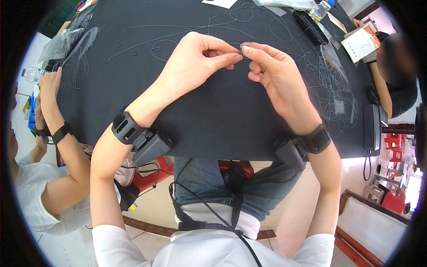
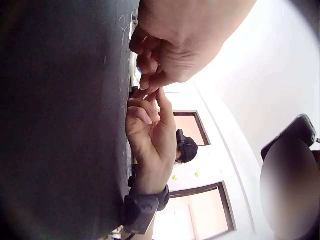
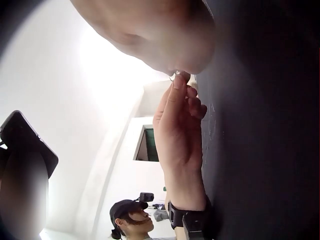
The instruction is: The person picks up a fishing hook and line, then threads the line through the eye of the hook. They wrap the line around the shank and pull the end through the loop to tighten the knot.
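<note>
A person in a white shirt and jeans works at a black-covered table (image 1: 222, 115), both hands meeting in the upper centre of the head view. The left hand (image 1: 191, 58) pinches a tiny dark hook-like piece (image 1: 240, 52) between thumb and forefinger, while the right hand (image 1: 281, 75) closes thumb and forefinger on it from the other side, its remaining fingers curled toward the palm; the finer detail at the fingertips is too small to make out. Thin grey strands (image 1: 187, 31) stretch and loop across the upper part of the frame, and a few loose hooks (image 1: 119, 43) lie at upper left, near a clear plastic bag (image 1: 60, 46). A tangle of fine line (image 1: 331, 86) spreads at right, below a black pouch (image 1: 310, 27) and a jar (image 1: 319, 11) in the upper right corner. Black wristbands circle both wrists. At the left edge sits a second person in a light top; at the right edge, another in a dark top, beside a white printed booklet (image 1: 361, 43).
</note>
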### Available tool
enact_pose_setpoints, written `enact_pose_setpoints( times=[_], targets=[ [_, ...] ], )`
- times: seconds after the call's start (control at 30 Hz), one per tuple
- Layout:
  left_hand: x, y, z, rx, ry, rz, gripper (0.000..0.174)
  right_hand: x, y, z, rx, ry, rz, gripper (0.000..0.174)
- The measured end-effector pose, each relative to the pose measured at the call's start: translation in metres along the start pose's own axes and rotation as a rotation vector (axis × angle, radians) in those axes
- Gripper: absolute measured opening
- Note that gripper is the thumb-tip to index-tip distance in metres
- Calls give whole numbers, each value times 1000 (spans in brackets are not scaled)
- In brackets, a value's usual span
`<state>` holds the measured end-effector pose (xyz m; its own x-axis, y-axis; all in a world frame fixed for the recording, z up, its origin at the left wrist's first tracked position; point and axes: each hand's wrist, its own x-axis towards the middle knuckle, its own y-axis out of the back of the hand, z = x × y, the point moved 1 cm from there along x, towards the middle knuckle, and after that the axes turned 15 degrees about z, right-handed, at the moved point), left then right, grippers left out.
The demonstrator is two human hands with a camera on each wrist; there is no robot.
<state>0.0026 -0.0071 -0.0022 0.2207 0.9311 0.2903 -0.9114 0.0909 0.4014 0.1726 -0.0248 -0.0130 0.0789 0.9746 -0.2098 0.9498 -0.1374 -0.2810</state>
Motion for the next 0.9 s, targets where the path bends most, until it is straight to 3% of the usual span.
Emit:
enact_pose_setpoints(
  times=[0.3, 0.5, 0.9],
  targets=[
    [-3, -2, 0, 15, -50, 50, 16, -4, -2, 3, -2, 33, 0, 20],
    [-2, 2, 2, -119, 7, 37, 16, -11, -6, -6, -211, 103, -23, 25],
    [2, 6, -2, -230, 130, -73, 17, -6, 5, -19, -469, 374, -140, 25]
  ],
)
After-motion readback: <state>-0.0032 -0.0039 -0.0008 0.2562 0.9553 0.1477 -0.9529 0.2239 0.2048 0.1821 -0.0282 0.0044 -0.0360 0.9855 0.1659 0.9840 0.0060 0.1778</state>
